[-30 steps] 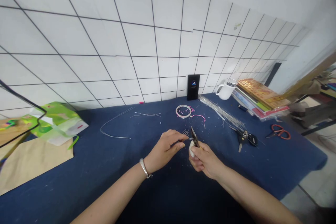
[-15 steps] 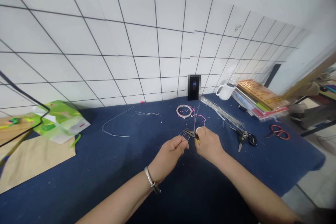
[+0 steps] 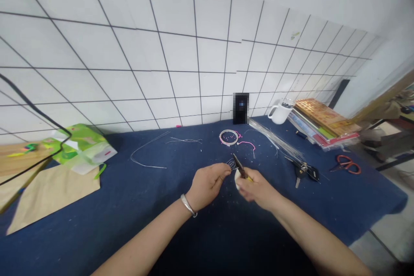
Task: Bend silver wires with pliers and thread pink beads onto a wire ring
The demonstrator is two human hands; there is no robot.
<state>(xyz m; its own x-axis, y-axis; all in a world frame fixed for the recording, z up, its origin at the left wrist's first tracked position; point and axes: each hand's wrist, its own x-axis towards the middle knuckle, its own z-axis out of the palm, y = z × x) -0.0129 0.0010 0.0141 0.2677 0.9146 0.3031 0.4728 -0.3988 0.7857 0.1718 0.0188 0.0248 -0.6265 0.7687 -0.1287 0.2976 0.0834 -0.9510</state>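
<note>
My left hand (image 3: 211, 181) pinches a small bundle of thin, bent silvery wires (image 3: 231, 164), whose curled ends stick out past the fingertips. In my right hand (image 3: 255, 187) is a pair of pliers (image 3: 238, 164) with dark jaws and yellow on the handle. The jaws point up and left, close beside the wires; whether they touch is hard to see. Something white (image 3: 237, 179) shows at the right fingers. Just beyond the hands lies a pale ring (image 3: 220, 141) with small pink beads inside it and a pink cord (image 3: 248, 143) nearby.
Loose wires (image 3: 148, 165) lie left on the blue cloth (image 3: 129, 207). At right are a wire bundle (image 3: 278, 142), keys (image 3: 300, 170), orange-handled scissors (image 3: 346, 164), a white mug (image 3: 280, 113) and stacked books (image 3: 323, 118). A dark phone-like object (image 3: 241, 110) leans against the tiled wall.
The pliers have turned from lying across the wires to pointing upward, and my right hand has rolled and dropped slightly. My left wrist has turned, and the long upright wires no longer show.
</note>
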